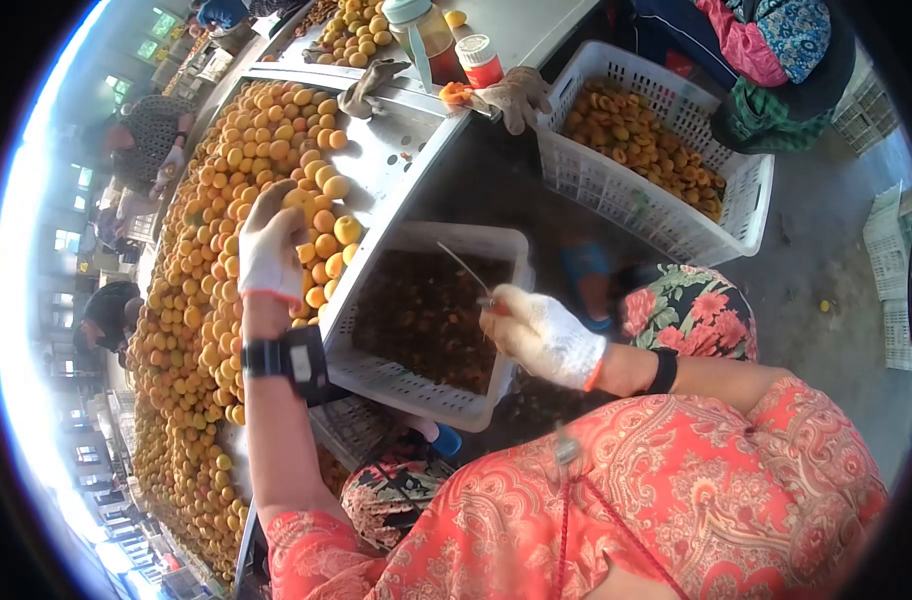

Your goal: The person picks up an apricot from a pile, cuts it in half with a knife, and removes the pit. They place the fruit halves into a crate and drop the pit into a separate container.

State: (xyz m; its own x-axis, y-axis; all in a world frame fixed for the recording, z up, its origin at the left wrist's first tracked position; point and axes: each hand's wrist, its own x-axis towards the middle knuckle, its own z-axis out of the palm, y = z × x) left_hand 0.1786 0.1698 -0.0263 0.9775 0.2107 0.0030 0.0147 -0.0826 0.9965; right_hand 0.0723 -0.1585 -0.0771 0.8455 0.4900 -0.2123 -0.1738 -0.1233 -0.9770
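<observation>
My left hand [268,245], in a white glove with darkened fingertips, is over the heap of apricots [226,330] on the metal table. Its fingers and thumb are bent around a yellow-orange apricot [301,202] among the others. My right hand [544,338], also gloved, is closed on the handle of a small knife [463,267]. The thin blade points up and left, above a white crate [521,262] of dark brown pieces, which look like apricot stones. Most of the knife handle is hidden inside the fist.
A white crate [666,242] with halved apricots stands at the upper right, beside a person in patterned clothing [791,45]. A lidded jar [426,45], a red-and-white container [479,60] and a used glove [516,97] lie at the table's end. Other people work at the left.
</observation>
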